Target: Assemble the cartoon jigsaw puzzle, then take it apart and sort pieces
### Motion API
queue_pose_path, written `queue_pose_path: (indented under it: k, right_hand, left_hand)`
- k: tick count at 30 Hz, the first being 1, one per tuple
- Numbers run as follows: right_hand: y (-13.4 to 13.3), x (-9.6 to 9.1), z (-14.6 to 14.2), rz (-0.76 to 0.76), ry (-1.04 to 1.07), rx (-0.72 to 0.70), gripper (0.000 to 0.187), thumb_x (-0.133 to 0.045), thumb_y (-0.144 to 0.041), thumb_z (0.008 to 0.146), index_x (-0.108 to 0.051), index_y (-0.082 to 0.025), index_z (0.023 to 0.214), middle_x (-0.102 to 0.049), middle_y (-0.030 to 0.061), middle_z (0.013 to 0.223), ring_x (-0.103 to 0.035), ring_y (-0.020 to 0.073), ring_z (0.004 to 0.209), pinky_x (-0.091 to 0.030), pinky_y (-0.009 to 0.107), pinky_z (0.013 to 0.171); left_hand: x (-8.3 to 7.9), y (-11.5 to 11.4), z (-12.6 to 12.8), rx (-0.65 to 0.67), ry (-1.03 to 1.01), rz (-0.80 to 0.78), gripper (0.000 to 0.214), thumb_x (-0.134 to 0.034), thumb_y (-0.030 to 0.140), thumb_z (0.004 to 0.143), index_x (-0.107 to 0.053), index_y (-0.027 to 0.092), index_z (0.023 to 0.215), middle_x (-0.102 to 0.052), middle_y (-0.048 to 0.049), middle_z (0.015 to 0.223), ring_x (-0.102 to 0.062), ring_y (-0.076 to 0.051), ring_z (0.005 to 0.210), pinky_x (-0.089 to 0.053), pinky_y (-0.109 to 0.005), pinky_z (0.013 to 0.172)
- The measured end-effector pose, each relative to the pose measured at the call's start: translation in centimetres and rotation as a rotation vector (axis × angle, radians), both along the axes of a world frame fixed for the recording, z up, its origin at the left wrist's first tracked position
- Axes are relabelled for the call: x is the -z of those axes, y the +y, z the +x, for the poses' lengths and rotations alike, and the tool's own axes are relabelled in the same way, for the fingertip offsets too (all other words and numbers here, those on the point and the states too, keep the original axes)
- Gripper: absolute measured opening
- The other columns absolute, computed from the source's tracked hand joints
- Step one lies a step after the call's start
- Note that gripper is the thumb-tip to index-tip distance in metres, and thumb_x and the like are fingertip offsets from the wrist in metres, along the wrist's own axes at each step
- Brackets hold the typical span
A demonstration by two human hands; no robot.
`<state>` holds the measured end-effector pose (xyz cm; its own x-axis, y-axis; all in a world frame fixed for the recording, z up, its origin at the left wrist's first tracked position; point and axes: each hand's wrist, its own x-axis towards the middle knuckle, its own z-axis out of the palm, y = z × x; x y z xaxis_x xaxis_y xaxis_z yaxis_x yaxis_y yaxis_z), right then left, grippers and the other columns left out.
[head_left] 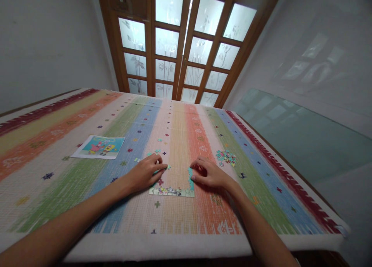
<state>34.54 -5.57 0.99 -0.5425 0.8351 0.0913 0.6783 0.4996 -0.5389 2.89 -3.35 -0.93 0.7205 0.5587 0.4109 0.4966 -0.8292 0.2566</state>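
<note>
Fingertips of my left hand (149,169) are pinched together on a small greenish jigsaw piece (168,167), just above the cloth. My right hand (207,173) has its thumb and fingers closed at the top of a short column of turquoise jigsaw pieces (191,181), and they touch its edge. This column meets the right end of a joined bottom row of pale green puzzle pieces (171,192), forming an L-shaped corner. Loose turquoise pieces (157,151) lie beyond my left hand, which partly covers some. To the right of my right hand is a heap of mixed pieces (226,157).
A printed cartoon picture (100,147) lies flat at the left on the striped tablecloth (177,139). A glass sheet (296,119) leans by the right wall. Wooden doors with frosted panes (167,42) stand behind the table.
</note>
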Motion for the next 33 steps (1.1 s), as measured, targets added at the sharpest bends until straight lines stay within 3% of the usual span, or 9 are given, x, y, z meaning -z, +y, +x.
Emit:
queue_pose_path:
  k: [6,10,17,22,33]
  right_hand:
    - [0.1,-0.1,0.1,-0.022,0.010,0.001,0.024,-0.067,-0.039,0.088,-0.065,-0.019,0.103,-0.060,0.0051,0.091,-0.055,0.0185,0.077,-0.044,0.033,0.069]
    - [0.1,-0.1,0.1,-0.026,0.001,0.007,0.024,-0.069,-0.037,0.087,-0.066,-0.020,0.104,-0.060,0.0052,0.092,-0.056,0.0186,0.078,-0.045,0.034,0.070]
    - [0.1,-0.1,0.0,-0.030,-0.007,0.012,0.025,-0.069,-0.036,0.087,-0.066,-0.019,0.105,-0.061,0.0058,0.093,-0.057,0.0186,0.078,-0.046,0.034,0.070]
    - [0.1,-0.2,0.0,-0.014,-0.005,-0.004,0.024,-0.068,-0.036,0.088,-0.066,-0.019,0.104,-0.061,0.0054,0.092,-0.058,0.0189,0.078,-0.046,0.034,0.072]
    - [0.1,-0.2,0.0,-0.005,-0.006,0.002,0.022,-0.068,-0.035,0.087,-0.066,-0.019,0.103,-0.061,0.0056,0.092,-0.057,0.0190,0.078,-0.046,0.034,0.071]
  left_hand:
    - [-0.5,0.3,-0.3,-0.018,-0.011,-0.031,0.025,-0.049,0.024,0.100,-0.072,0.019,0.110,-0.061,-0.0101,0.100,-0.060,-0.023,0.092,-0.051,-0.037,0.083]
    - [-2.4,1.4,-2.1,-0.101,0.034,-0.070,0.025,-0.055,0.030,0.091,-0.071,0.015,0.104,-0.064,-0.0127,0.104,-0.063,-0.026,0.095,-0.052,-0.040,0.088]
    - [-5.3,3.0,-6.1,-0.240,0.328,-0.173,0.025,-0.056,0.028,0.076,-0.070,0.018,0.095,-0.066,-0.0101,0.102,-0.065,-0.028,0.099,-0.051,-0.039,0.092]
    - [-5.0,3.8,-7.4,-0.216,0.297,-0.303,0.023,-0.055,0.030,0.080,-0.072,0.020,0.091,-0.069,-0.0085,0.097,-0.067,-0.026,0.091,-0.050,-0.035,0.085]
    - [-3.9,4.4,-8.0,-0.177,0.240,-0.374,0.014,-0.057,0.033,0.082,-0.063,0.020,0.083,-0.067,-0.0053,0.081,-0.060,-0.021,0.073,-0.045,-0.030,0.069]
